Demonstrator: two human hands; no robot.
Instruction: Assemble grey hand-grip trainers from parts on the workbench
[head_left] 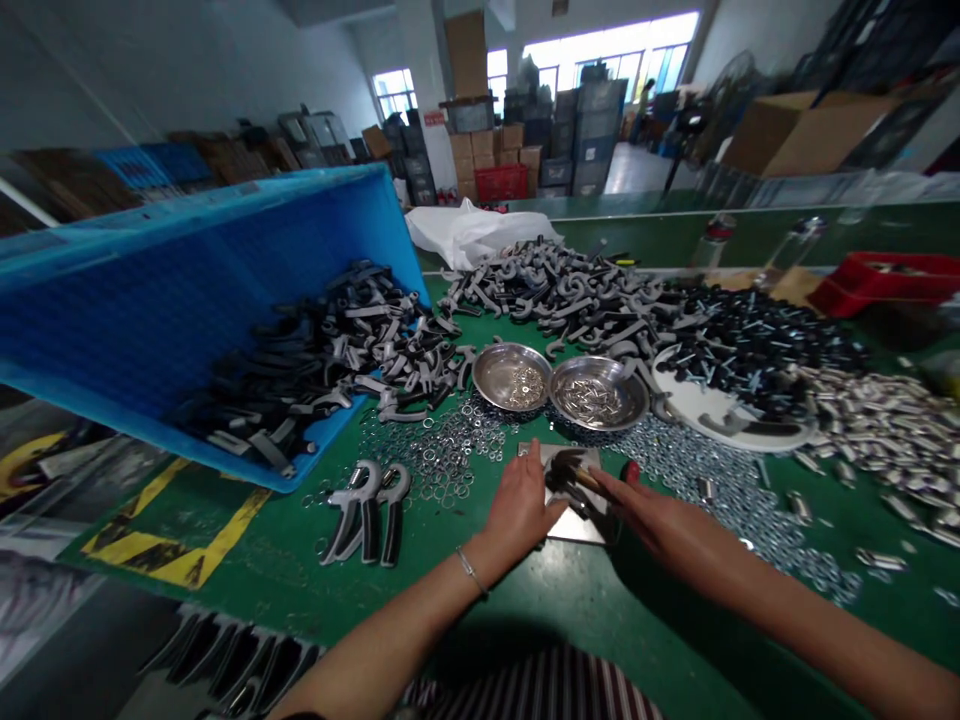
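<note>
Dark-headed, wooden-handled hammer (pixel 576 472), gripped by curled right fingers (pixel 613 487). Flat silvery metal plate (pixel 574 529), beneath half-spread left fingers (pixel 534 462); their hold cannot be discerned. Hammering seemingly being done; steadied aim called for.

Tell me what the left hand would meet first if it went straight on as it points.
The left hand would probably meet the two metal bowls near where their rims come closest; depth is unclear, so it might pass above them.

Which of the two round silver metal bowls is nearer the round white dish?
The round silver metal bowl on the picture's right, holding slender metal pieces: it sits between the round white dish and the other bowl, which lies farther left.
</note>
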